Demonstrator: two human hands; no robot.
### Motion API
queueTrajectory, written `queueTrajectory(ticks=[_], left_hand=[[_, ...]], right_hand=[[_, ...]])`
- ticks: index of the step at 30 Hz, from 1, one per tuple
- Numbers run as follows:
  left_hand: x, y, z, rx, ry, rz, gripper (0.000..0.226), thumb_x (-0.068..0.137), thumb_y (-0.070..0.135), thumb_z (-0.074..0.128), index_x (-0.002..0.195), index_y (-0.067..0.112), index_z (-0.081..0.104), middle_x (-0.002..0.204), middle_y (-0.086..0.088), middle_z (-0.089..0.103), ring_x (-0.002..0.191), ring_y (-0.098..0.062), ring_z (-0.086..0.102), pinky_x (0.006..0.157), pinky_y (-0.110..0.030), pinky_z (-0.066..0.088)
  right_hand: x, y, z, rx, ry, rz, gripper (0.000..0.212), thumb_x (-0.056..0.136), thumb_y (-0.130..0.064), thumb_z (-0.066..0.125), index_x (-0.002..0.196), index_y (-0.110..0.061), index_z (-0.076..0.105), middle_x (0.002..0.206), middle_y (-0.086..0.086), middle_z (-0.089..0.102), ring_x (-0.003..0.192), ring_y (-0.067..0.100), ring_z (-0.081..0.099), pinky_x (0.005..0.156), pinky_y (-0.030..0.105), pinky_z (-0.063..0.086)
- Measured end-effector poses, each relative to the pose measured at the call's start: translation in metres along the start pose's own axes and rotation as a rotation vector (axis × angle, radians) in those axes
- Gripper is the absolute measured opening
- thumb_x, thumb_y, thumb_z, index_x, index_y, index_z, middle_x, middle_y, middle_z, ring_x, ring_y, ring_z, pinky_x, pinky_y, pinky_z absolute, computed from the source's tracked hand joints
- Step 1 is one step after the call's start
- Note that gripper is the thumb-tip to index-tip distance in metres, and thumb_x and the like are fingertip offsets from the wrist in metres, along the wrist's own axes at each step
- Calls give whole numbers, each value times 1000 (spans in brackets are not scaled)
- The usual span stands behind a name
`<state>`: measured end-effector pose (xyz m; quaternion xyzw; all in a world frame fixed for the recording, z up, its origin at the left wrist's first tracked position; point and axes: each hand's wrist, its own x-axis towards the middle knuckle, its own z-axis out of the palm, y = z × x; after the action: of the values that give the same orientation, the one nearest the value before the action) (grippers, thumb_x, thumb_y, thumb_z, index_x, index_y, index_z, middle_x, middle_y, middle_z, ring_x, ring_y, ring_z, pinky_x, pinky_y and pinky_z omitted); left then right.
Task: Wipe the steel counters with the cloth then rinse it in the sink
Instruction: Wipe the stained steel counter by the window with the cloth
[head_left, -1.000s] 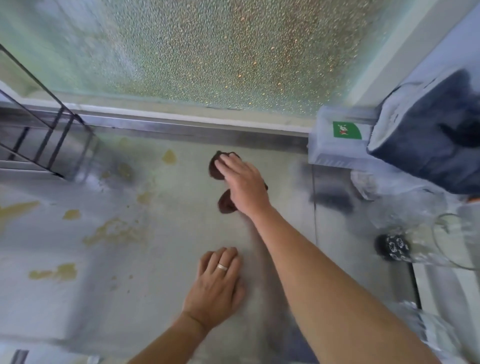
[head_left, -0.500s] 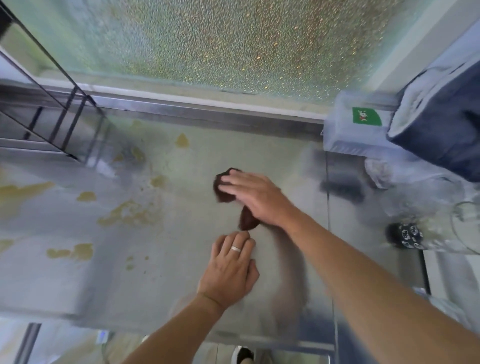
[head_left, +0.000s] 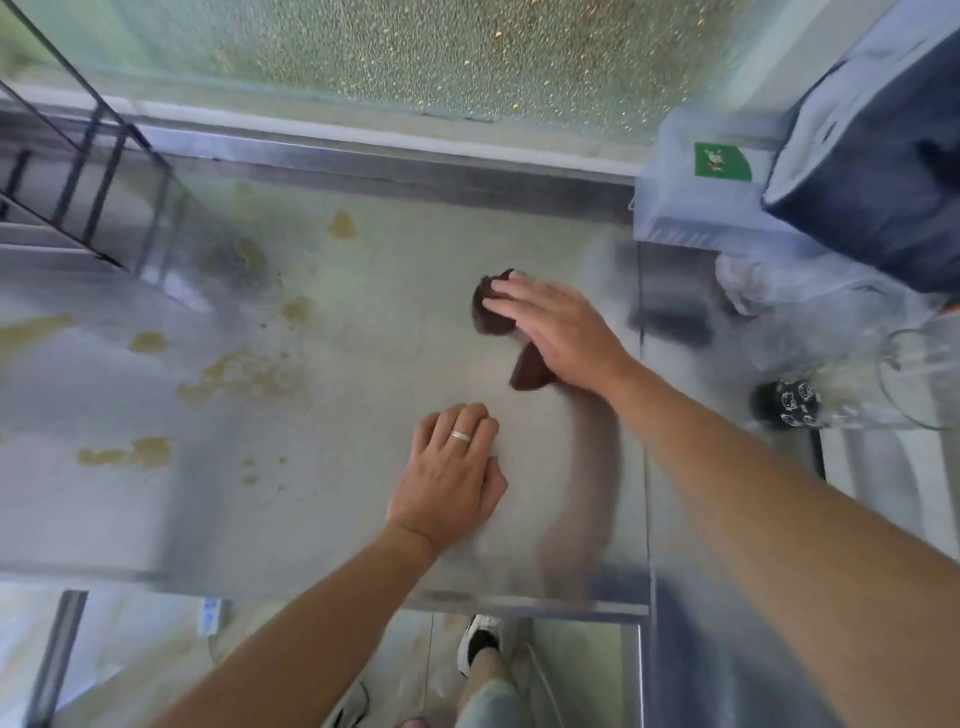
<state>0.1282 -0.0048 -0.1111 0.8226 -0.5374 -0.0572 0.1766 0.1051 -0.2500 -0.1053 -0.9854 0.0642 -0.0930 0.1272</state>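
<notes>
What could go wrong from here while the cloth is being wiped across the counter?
1. The right hand presses flat on the small dark cloth without a real grip, so the cloth may slip out on a fast stroke.
2. Yellow stains lie well to the left; short strokes near the middle could miss them or only smear them.
3. The clear jug stands close on the right; a wide sweep might knock it.

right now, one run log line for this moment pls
step: wiping counter | right hand: pressing flat on brown cloth | left hand: resting on steel counter | yellow stains: left of cloth, unwiped | rinse: not yet
</notes>
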Motion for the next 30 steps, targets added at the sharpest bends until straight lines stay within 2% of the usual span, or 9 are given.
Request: queueTrajectory(ticks=[3,5,7,10,13,19,22,26,30], left_hand=[[1,1,-2,-10,4,-14,25,80,23,58,102,11,61,114,-8,57,105,-31,55,94,-43,43],[2,1,-1,-2,2,-19,24,81,23,59,102,11,61,115,-9,58,106,-31,54,94,-43,43],[0,1,-1,-6,7,-10,25,80,21,61,103,10,61,115,-10,58,106,-32,55,94,-44,43],[-3,1,-3,-13,35,-3,23,79,18,62,100,9,61,113,-11,58,104,-33,56,91,-44,44],[-2,2,-3,-18,52,-13,21,76,14,65,96,9,59,108,-10,56,101,-33,55,89,-43,43],[-2,3,-3,-22,33,-6,22,75,16,67,96,12,61,107,-6,57,102,-30,55,90,-41,41],[-1,2,-5,-34,18,-11,22,75,15,65,96,12,60,107,-6,56,101,-30,55,90,-41,43],[-2,1,-12,-96,42,-25,25,73,7,66,97,11,59,106,-6,56,96,-30,56,86,-40,44],[-8,-1,-17,-117,82,-24,24,72,7,66,95,12,58,105,-5,56,96,-29,56,86,-40,43]], right_hand=[[10,33,-8,-34,151,418,47,97,-5,50,141,-18,59,153,5,52,144,28,45,117,49,37],[14,12,2,-29,201,549,49,95,-2,50,140,-16,60,152,4,53,144,29,44,117,49,36],[1,-28,9,31,209,467,45,95,-4,48,137,-15,62,149,5,56,139,30,50,113,49,40],[-60,-78,11,84,39,160,49,96,-6,49,141,-21,59,154,-3,51,147,21,42,119,40,34],[-83,-50,-1,13,-84,-16,49,100,-10,50,147,-25,54,159,-6,45,152,15,34,123,35,27],[-32,28,-16,-129,200,719,52,95,0,53,145,-14,53,155,8,48,146,32,41,117,51,37],[-54,-22,-5,-31,222,597,52,91,4,55,141,-12,58,152,7,53,145,32,44,118,48,37],[-137,-112,-1,90,-49,225,54,99,-6,55,149,-25,50,162,-8,39,154,13,27,124,35,25],[-117,-73,-1,43,-89,124,54,99,-10,51,151,-24,47,162,-4,40,153,18,30,123,40,30]])
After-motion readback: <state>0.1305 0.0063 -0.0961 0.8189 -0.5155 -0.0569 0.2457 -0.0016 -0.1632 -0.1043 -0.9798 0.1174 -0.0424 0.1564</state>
